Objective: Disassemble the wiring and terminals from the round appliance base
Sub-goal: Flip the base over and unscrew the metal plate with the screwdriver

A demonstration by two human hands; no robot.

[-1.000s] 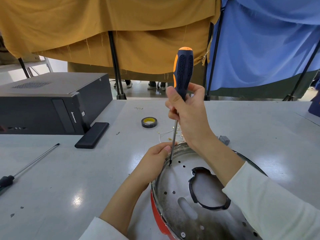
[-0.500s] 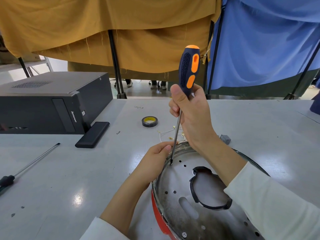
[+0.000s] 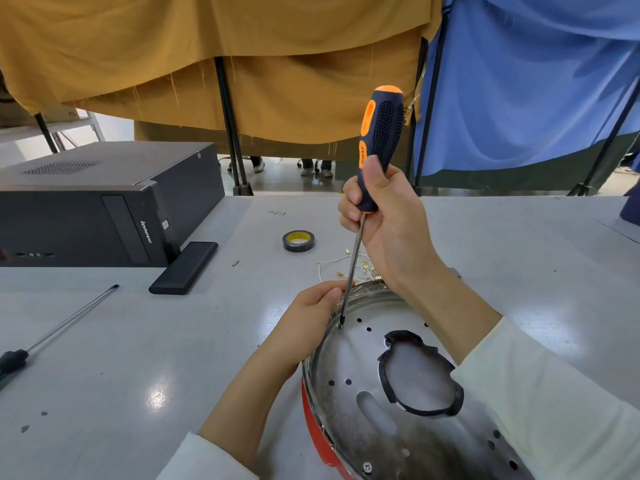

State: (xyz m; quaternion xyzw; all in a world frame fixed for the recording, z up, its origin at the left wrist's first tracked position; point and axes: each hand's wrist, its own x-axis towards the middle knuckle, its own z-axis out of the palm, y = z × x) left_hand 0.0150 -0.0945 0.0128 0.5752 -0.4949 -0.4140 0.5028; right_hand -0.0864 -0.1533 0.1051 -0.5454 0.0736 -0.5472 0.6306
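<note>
Round appliance base [image 3: 367, 403] sits at the near right edge of the grey table [image 3: 138, 358]: shiny perforated steel plate, red outer shell, dark-rimmed cutout in the middle, one screw visible near the bottom edge. Looks stiff and light, with thin sheet-metal edges, so likely sharp; best held by the rim. Left hand [image 3: 304, 317] grips the rim at the far-left side, bracing it. Right hand [image 3: 384, 220] is clenched round the black-orange rubbery handle of the screwdriver [image 3: 367, 188], shaft near vertical, tip seated at a hole just inside the rim beside the left fingers; slip risk there. Just beyond the base: loose thin white wires with brass terminals [image 3: 349, 263], flimsy and easy to snag. Further out: tape roll [image 3: 298, 241], second screwdriver [image 3: 52, 336] far left, black desktop PC [image 3: 104, 206].
</note>
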